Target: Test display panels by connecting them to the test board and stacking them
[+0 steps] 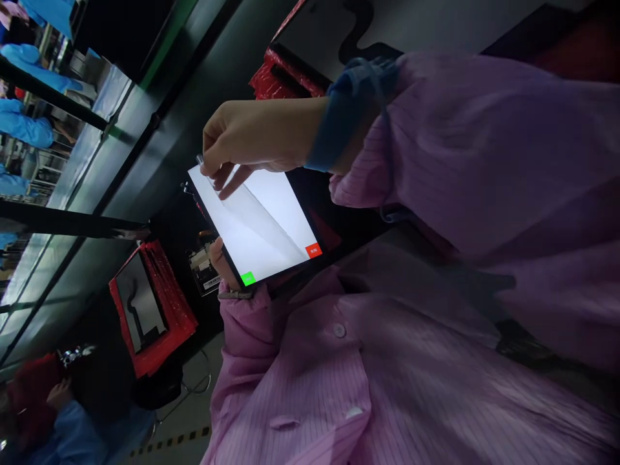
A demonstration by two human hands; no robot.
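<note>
A lit display panel (290,200) glows white, with a small green box at its lower left corner and a red box at its lower right. My left hand (220,258) wraps round the panel's left edge, with most of its fingers hidden underneath. Above the panel's upper left corner, my right hand (227,142) pinches the end of a thin see-through film (261,216) between thumb and finger; the other fingers hang loosely. The film slants across the bright screen, and a diagonal edge shows. A blue wrist strap (334,116) circles my right wrist.
Left of the panel, a dark panel (143,303) lies on red wrapping (169,329). More red wrapping (271,77) sits under another panel behind my right arm. A circuit board (203,268) is beside my left hand. Co-workers in blue (29,123) are at the far left.
</note>
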